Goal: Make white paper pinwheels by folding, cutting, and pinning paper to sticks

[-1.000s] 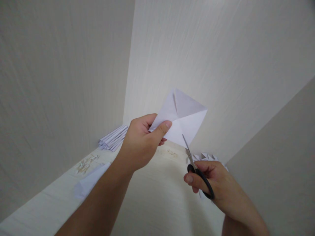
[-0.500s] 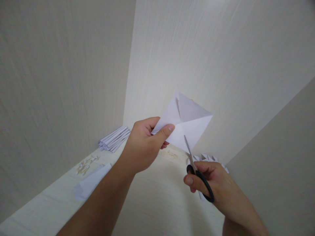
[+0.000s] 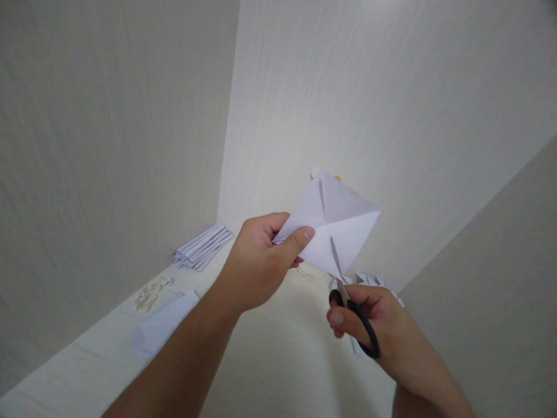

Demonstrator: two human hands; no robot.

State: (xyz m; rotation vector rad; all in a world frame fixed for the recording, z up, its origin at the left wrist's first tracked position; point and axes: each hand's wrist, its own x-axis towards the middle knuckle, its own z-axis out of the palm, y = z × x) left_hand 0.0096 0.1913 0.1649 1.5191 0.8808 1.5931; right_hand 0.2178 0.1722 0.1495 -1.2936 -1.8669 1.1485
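My left hand (image 3: pixel 272 255) pinches the left corner of a folded white paper square (image 3: pixel 304 215), with its thumb on top and fingers beneath. One narrow slit runs down from the paper's upper corner. Near the lower corner is another dark, narrow line; I cannot tell whether it is a cut or a scissor blade. My right hand (image 3: pixel 365 319) grips black-handled scissors (image 3: pixel 363 328), which point up at that lower corner. Their handle loops are round the thumb and fingers, and the blades are partly hard to make out.
A bundle of white paper sticks (image 3: pixel 203 247) lies against the left wall. Nearer are small pale pieces (image 3: pixel 152 292) and a folded white sheet (image 3: pixel 165 325). Folded paper pieces (image 3: pixel 369 280) stand behind my right hand. Pale panels (image 3: pixel 278 116) rise at the back and sides.
The paper and my left hand have shifted slightly right and down. My right hand with the scissors has hardly moved, and a dark line now shows in the paper's lower part where the blade was.
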